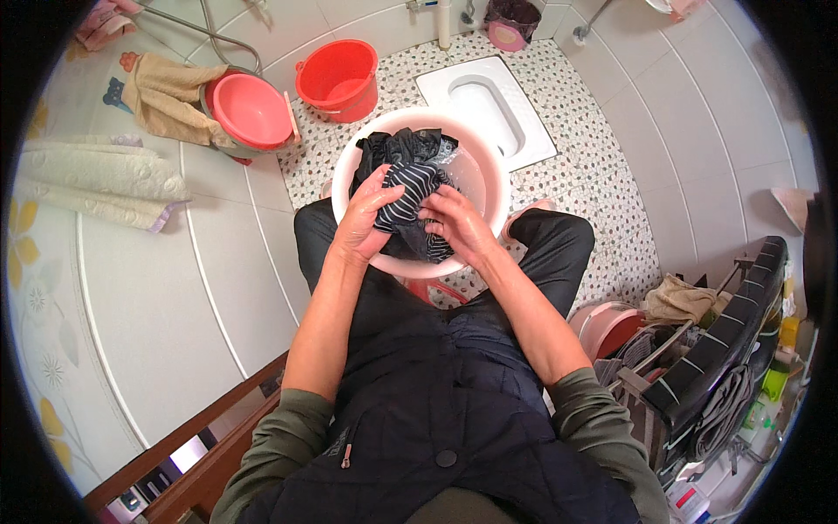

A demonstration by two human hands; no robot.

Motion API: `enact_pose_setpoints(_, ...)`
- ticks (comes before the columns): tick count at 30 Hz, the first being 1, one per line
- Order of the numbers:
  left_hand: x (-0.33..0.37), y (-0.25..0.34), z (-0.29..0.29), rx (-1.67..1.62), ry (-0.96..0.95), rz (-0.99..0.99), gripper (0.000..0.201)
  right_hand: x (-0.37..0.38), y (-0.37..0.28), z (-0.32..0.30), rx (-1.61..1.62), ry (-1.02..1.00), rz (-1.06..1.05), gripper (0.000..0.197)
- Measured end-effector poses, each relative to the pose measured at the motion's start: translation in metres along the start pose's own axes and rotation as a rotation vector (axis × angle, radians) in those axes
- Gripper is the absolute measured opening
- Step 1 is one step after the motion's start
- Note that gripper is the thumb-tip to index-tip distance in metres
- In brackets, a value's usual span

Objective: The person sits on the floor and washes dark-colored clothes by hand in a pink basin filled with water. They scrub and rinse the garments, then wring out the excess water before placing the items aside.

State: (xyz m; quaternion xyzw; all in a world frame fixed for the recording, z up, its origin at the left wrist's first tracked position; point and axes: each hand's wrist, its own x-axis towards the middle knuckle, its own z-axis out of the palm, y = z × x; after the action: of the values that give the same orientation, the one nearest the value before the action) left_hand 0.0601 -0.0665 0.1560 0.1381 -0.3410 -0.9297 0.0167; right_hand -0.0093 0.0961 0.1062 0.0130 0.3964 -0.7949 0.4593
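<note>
A wet black-and-white striped cloth (408, 190) is bunched between my two hands over a pale pink basin (497, 179). My left hand (370, 212) grips its left side, the thumb lying across the stripes. On the opposite side, the fingers of my right hand (456, 224) are curled onto the fabric; part of their hold is hidden. Black clothing (381, 150) is heaped at the basin's far left side. Sudsy water (467, 170) shows to the right of the heap. More striped fabric hangs down below my hands toward the near rim.
Beyond the basin stand a red bucket (339, 80) and a white squat toilet (522, 118). A pink bowl (253, 110) and a tan towel (161, 98) are at the left wall. At right are a pink bucket (596, 325) and a black-padded rack (711, 349).
</note>
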Motion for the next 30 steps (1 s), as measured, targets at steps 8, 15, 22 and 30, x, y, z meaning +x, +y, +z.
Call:
enact_pose_setpoints(8, 0.002, -0.004, -0.014, 0.052, 0.028, 0.03, 0.025, -0.027, -0.044, 0.017, -0.252, 0.241, -0.331, 0.016)
enact_pose_setpoints(15, 0.019, -0.045, -0.029, 0.997, 0.525, 0.153, 0.026, -0.002, -0.031, -0.02, -1.543, 0.513, -0.631, 0.033)
enact_pose_setpoints(22, -0.002, -0.063, -0.021, 0.623, 0.49, -0.284, 0.036, 0.021, 0.002, -0.015, -1.725, 0.667, -0.433, 0.052)
enact_pose_setpoints(30, 0.028, -0.085, -0.023, -0.113, 0.496, -0.572, 0.099, 0.052, 0.012, -0.027, -1.646, 0.51, -0.186, 0.045)
